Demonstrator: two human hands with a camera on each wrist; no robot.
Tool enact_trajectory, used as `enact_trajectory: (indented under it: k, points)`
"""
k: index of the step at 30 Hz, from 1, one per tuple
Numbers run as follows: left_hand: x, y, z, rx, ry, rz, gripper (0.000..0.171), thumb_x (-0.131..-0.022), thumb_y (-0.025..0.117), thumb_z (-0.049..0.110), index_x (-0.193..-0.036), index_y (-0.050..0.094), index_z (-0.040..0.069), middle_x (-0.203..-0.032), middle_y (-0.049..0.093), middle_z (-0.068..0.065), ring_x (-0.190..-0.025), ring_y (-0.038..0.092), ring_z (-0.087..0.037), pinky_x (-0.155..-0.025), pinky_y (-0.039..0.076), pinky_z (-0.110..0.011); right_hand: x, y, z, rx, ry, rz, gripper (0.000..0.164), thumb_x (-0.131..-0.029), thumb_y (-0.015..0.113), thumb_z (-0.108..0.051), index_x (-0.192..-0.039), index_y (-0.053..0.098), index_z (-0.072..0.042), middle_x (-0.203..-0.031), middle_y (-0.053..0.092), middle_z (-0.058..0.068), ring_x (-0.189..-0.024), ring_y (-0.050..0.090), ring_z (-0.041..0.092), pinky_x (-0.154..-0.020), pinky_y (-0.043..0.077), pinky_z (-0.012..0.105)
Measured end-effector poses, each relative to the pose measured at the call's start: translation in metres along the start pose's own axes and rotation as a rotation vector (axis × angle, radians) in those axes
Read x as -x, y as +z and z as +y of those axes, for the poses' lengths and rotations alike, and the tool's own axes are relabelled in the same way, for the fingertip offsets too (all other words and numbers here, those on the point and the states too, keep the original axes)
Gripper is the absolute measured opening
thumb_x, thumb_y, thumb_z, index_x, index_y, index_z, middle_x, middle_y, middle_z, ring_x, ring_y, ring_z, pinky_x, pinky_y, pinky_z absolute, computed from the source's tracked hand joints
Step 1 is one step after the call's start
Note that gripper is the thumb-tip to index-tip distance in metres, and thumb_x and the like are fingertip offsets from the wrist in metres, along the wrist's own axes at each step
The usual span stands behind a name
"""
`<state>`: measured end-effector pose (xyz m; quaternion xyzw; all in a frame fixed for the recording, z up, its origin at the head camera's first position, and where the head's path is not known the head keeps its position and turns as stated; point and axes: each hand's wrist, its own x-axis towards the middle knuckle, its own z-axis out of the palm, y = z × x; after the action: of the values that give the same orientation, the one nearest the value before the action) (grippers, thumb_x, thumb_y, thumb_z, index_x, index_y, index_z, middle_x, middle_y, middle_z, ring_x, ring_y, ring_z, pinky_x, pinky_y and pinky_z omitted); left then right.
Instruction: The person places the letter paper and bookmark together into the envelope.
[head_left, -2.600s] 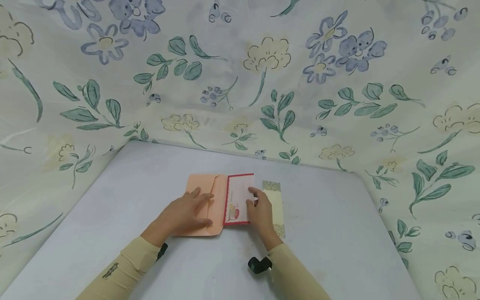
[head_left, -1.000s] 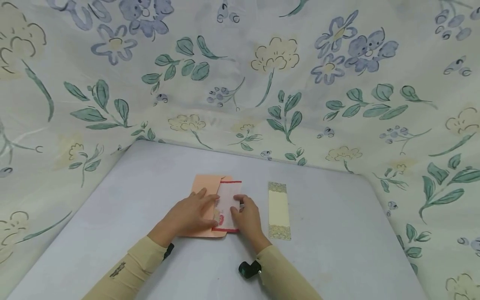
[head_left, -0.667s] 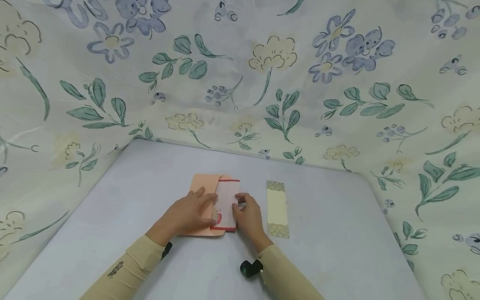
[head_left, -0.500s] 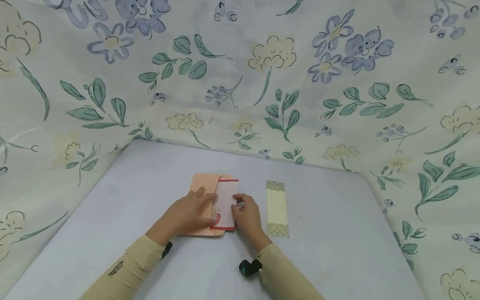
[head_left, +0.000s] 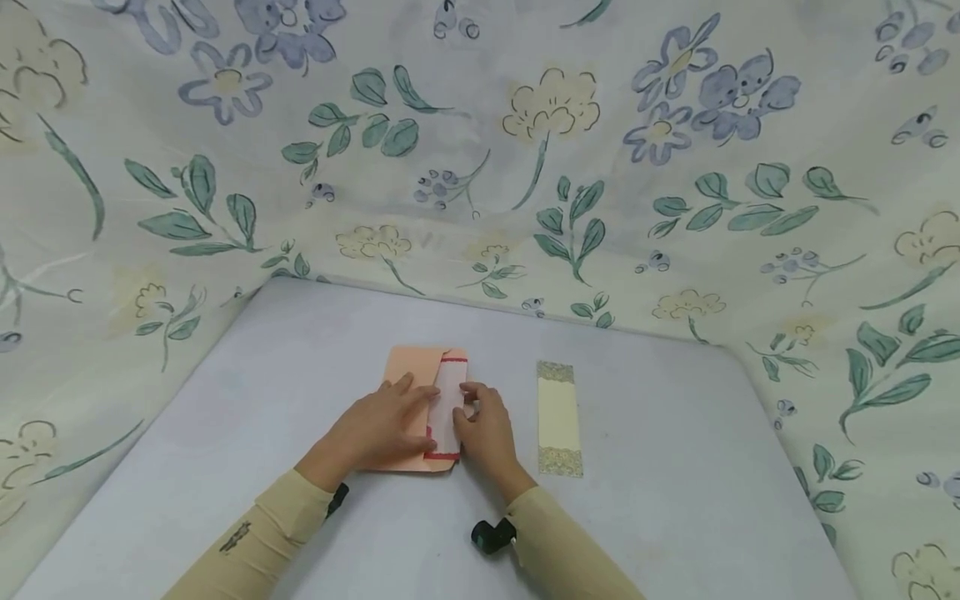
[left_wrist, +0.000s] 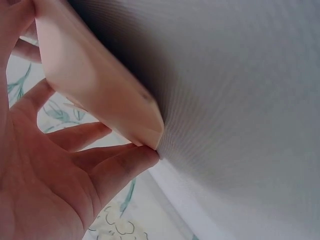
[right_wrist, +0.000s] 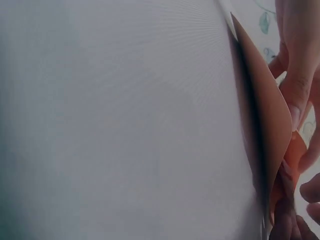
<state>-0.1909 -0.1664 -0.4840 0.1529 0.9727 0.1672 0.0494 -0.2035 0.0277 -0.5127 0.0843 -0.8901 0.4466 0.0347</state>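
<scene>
Two hands worked over a peach envelope (head_left: 412, 364) that lay flat on a white table (head_left: 660, 442), near the middle of the head view. A pale card (head_left: 448, 404) edged in red sat partly inside the envelope; a narrow upright strip of it showed at the right, beside the flap, with red bands at its top and bottom ends.

The left hand (head_left: 375, 429) was spread over the envelope, its thumb and forefinger reaching apart to the edge of the front layer. In the left wrist view its fingertips touched the envelope's rim. The right hand (head_left: 487, 425) had its fingers curled at the card's outer edge and pinched it; some of those fingers were hidden. The right wrist view showed the envelope's mouth bowed apart.

Apart from the envelope, to its right, lay a long cream slip (head_left: 558, 417) with patterned ends. Both arms wore tan sleeves (head_left: 258, 533), and a small black device (head_left: 491, 536) stuck out by the right wrist. Flowered sheeting (head_left: 480, 175) rose behind the table.
</scene>
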Motion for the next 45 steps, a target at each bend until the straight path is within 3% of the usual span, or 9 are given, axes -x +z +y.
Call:
enact_trajectory:
  k: [7, 26, 36, 45]
  points:
    - [0.002, -0.006, 0.001, 0.001, -0.003, 0.0, 0.08, -0.081, 0.079, 0.057, -0.148, 0.054, 0.021, -0.155, 0.041, -0.028, -0.132, 0.045, -0.059, -0.098, 0.045, -0.068, 0.001, -0.002, -0.003, -0.032, -0.008, -0.027, 0.053, -0.09, 0.073, -0.008, -0.141, 0.056, -0.01, -0.129, 0.056, 0.01, -0.07, 0.052, 0.004, -0.062, 0.049, 0.019]
    - [0.003, -0.002, 0.002, 0.03, 0.039, 0.026, 0.079, -0.083, 0.077, 0.058, -0.148, 0.054, 0.02, -0.155, 0.04, -0.029, -0.13, 0.045, -0.062, -0.096, 0.045, -0.07, 0.001, 0.013, -0.01, -0.011, -0.001, -0.063, 0.051, -0.091, 0.073, -0.008, -0.139, 0.057, -0.008, -0.126, 0.06, 0.009, -0.075, 0.054, 0.004, -0.06, 0.048, 0.018]
    - [0.005, -0.002, 0.0, 0.037, 0.012, 0.013, 0.079, -0.083, 0.077, 0.057, -0.149, 0.053, 0.021, -0.156, 0.038, -0.028, -0.131, 0.043, -0.062, -0.098, 0.042, -0.071, -0.004, 0.014, -0.009, -0.079, -0.031, -0.034, 0.056, -0.086, 0.074, 0.0, -0.139, 0.056, -0.005, -0.124, 0.067, 0.011, -0.073, 0.058, 0.002, -0.061, 0.05, 0.018]
    - [0.003, -0.001, -0.002, 0.017, 0.045, 0.025, 0.078, -0.084, 0.076, 0.057, -0.149, 0.053, 0.02, -0.155, 0.04, -0.028, -0.13, 0.045, -0.061, -0.096, 0.046, -0.069, -0.006, 0.019, -0.01, -0.098, -0.042, -0.058, 0.057, -0.086, 0.073, 0.001, -0.14, 0.056, -0.004, -0.125, 0.066, 0.011, -0.075, 0.061, 0.003, -0.063, 0.051, 0.018]
